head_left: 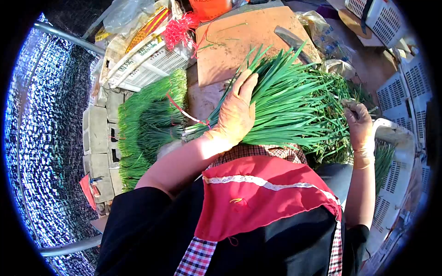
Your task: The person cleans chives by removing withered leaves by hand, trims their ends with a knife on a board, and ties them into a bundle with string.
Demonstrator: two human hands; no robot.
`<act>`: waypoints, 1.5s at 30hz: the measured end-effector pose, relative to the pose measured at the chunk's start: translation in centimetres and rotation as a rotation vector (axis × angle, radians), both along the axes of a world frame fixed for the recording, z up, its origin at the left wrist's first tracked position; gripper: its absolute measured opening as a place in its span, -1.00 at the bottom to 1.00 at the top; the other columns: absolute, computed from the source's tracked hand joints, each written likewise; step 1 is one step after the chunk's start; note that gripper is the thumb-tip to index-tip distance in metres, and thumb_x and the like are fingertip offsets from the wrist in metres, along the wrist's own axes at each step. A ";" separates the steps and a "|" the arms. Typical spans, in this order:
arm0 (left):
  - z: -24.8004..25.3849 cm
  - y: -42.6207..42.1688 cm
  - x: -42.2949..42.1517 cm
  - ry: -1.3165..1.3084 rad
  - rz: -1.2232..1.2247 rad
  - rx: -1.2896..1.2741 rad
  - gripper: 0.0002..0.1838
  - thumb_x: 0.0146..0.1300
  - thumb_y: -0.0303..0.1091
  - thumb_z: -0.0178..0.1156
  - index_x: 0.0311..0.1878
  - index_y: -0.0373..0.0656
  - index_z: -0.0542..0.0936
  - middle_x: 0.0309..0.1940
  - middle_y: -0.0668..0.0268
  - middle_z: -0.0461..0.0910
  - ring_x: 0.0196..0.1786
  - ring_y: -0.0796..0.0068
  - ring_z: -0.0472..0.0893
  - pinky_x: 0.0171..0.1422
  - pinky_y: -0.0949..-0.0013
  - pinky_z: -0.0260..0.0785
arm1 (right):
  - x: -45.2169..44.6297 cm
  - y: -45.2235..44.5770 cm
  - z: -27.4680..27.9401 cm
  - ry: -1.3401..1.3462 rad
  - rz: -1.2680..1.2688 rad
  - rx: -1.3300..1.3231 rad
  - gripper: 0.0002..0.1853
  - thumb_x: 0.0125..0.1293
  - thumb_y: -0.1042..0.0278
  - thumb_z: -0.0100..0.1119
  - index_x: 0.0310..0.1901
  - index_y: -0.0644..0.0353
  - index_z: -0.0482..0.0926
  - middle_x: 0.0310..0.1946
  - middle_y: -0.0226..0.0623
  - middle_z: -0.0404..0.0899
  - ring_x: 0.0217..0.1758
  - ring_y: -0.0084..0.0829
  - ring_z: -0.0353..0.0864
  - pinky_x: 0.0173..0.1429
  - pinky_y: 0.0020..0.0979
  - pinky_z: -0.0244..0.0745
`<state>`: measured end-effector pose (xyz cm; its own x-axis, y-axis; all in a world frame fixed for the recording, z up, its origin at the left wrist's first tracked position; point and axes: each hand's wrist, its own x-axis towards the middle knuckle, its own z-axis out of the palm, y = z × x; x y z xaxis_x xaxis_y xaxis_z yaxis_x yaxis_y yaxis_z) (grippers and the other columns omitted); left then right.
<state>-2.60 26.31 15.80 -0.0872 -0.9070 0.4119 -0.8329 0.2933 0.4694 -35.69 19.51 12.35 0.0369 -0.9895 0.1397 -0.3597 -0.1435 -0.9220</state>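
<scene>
A large bunch of green Chinese chives [285, 101] lies across my lap, its leaf tips fanned to the right. My left hand [235, 110], in a thin glove, rests on the bunch with its fingers stretched out. At the right, my gloved right hand [360, 123] has its fingers curled together beside a heap of loose, tangled leaves [336, 110]. Whatever is between those fingertips is too small to name. A red and white tie [184, 112] runs near the pale stem ends, left of my left wrist.
Stacked chives [152, 124] stand at the left beside concrete blocks [97, 138]. A knife [293, 42] lies on the brown board [244, 37] ahead. Red ties [179, 31] hang by a white crate [147, 69]. More white crates [396, 161] line the right side.
</scene>
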 end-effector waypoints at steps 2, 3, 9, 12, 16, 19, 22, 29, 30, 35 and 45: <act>0.3 0.1 -0.2 -0.005 0.018 0.004 -0.36 0.05 -0.62 0.15 0.28 -0.27 0.28 0.25 -0.03 0.25 0.29 -0.04 0.29 0.38 0.16 0.19 | 1.4 2.4 3.2 0.196 -0.071 -0.025 -0.92 0.19 0.47 0.29 -0.30 0.25 0.63 -0.38 -0.41 0.59 -0.28 -0.60 0.48 -0.12 -0.54 0.38; 0.2 0.1 -0.2 -0.012 0.031 -0.002 -0.36 0.05 -0.62 0.16 0.27 -0.26 0.29 0.25 -0.03 0.26 0.29 -0.04 0.30 0.37 0.16 0.20 | 2.4 3.9 4.5 0.104 -0.075 0.062 -0.92 0.18 0.45 0.31 -0.38 0.25 0.61 -0.50 -0.45 0.54 -0.40 -0.61 0.42 -0.22 -0.53 0.36; -0.2 -0.1 -0.3 -0.045 0.025 -0.060 -0.35 0.03 -0.61 0.17 0.27 -0.26 0.30 0.23 -0.06 0.27 0.28 -0.05 0.31 0.37 0.15 0.20 | 4.2 6.4 0.1 0.240 0.363 0.198 -0.74 0.18 0.44 0.25 -0.09 0.29 0.62 -0.22 -0.09 0.68 -0.18 -0.42 0.67 -0.05 -0.45 0.52; 0.1 0.1 -0.5 -0.059 0.029 -0.057 -0.36 0.03 -0.61 0.18 0.26 -0.27 0.30 0.22 -0.07 0.29 0.28 -0.04 0.31 0.36 0.15 0.21 | 5.3 6.7 -2.5 -0.162 0.408 0.316 -0.66 0.15 0.42 0.29 -0.02 0.29 0.57 -0.21 -0.13 0.67 -0.21 -0.39 0.67 -0.09 -0.46 0.51; 0.2 0.0 -0.7 -0.085 0.040 -0.062 -0.35 0.02 -0.61 0.19 0.26 -0.27 0.30 0.22 -0.06 0.29 0.28 -0.04 0.31 0.36 0.16 0.22 | 6.3 6.4 -1.0 0.278 0.433 0.168 -0.64 0.07 0.29 0.40 -0.10 0.20 0.61 -0.34 -0.14 0.66 -0.30 -0.40 0.67 -0.22 -0.40 0.52; 0.1 0.0 -0.6 -0.079 0.041 -0.054 -0.34 0.01 -0.61 0.20 0.26 -0.26 0.30 0.22 -0.06 0.29 0.28 -0.04 0.31 0.36 0.16 0.22 | 7.0 6.6 -0.2 0.292 0.392 0.125 -0.65 0.02 0.21 0.41 -0.16 0.18 0.63 -0.40 -0.12 0.64 -0.35 -0.24 0.67 -0.27 -0.36 0.53; -0.4 0.0 -0.6 -0.070 0.043 -0.047 -0.32 0.00 -0.60 0.22 0.27 -0.25 0.29 0.24 -0.05 0.26 0.30 -0.04 0.29 0.35 0.17 0.23 | 7.8 6.7 1.1 0.455 0.405 -0.041 -0.72 0.02 0.17 0.36 -0.27 0.12 0.66 -0.48 -0.12 0.62 -0.40 -0.07 0.62 -0.30 -0.26 0.53; 2.2 -0.2 3.6 -0.006 0.232 -0.004 0.21 -0.19 0.22 0.43 0.41 -0.31 0.06 0.35 -0.21 0.06 0.39 -0.17 0.11 0.45 0.09 0.01 | 6.4 6.6 -3.3 0.193 0.194 -0.051 -0.96 0.08 0.47 0.23 -0.42 0.21 0.61 -0.60 -0.26 0.57 -0.57 -0.36 0.53 -0.42 -0.39 0.44; 1.0 -0.6 5.8 0.270 0.115 0.332 0.12 -0.10 0.21 0.38 0.37 -0.34 0.13 0.29 -0.17 0.20 0.32 -0.05 0.24 0.40 0.16 0.09 | 5.6 6.5 -3.9 0.067 0.127 0.192 -0.99 0.06 0.49 0.22 -0.45 0.20 0.61 -0.64 -0.31 0.54 -0.57 -0.50 0.50 -0.43 -0.44 0.40; -0.9 -1.0 8.5 0.590 0.040 0.948 -0.24 0.12 0.13 0.26 0.18 -0.35 0.45 0.03 0.06 0.56 0.11 0.31 0.51 0.23 0.31 0.29 | 1.3 4.0 -2.9 0.183 -0.039 -0.220 -0.81 0.12 0.58 0.24 -0.19 0.21 0.61 -0.43 -0.38 0.61 -0.40 -0.59 0.51 -0.27 -0.52 0.46; 0.4 -2.8 5.2 0.108 -0.059 0.768 -0.50 0.16 -0.11 0.19 0.10 -0.22 0.52 -0.05 0.13 0.61 -0.01 0.36 0.55 0.14 0.33 0.33 | 17.3 6.2 4.4 0.743 0.491 -0.620 -0.18 0.01 -0.14 0.27 0.25 0.18 0.30 0.09 -0.15 0.41 0.22 -0.13 0.32 0.36 -0.11 0.10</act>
